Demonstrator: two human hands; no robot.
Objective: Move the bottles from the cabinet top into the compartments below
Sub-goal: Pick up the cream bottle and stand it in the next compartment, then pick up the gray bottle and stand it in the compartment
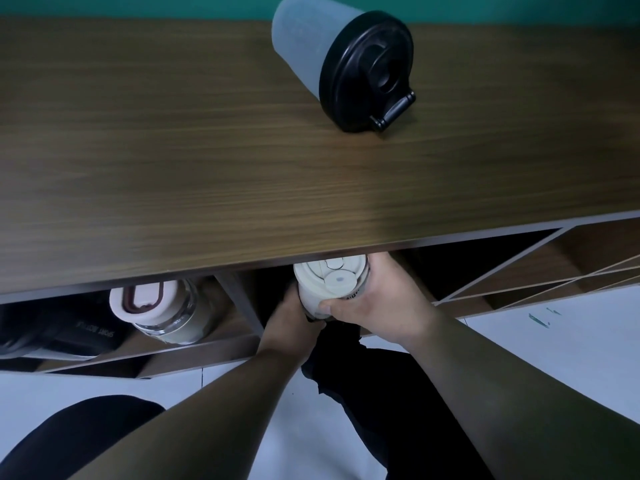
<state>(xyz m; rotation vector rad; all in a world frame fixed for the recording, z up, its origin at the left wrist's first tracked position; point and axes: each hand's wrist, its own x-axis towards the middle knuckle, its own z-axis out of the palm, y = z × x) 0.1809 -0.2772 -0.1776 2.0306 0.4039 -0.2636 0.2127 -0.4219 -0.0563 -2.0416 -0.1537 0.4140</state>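
A cream white bottle [329, 280] with a flip lid stands upright at the mouth of the middle compartment, just under the front edge of the wooden cabinet top [173, 150]. My right hand [377, 303] wraps its right side and my left hand [294, 323] holds its lower left. A translucent grey bottle with a black lid [343, 64] stands on the cabinet top at the back, right of centre. In the left compartment sits a glass bottle with a pink lid [156, 306].
A dark bag or box with white lettering [69, 330] lies in the left compartment beside the glass bottle. A slanted divider [242, 299] separates the compartments. More open compartments [554, 265] lie to the right. White floor and my dark trouser legs are below.
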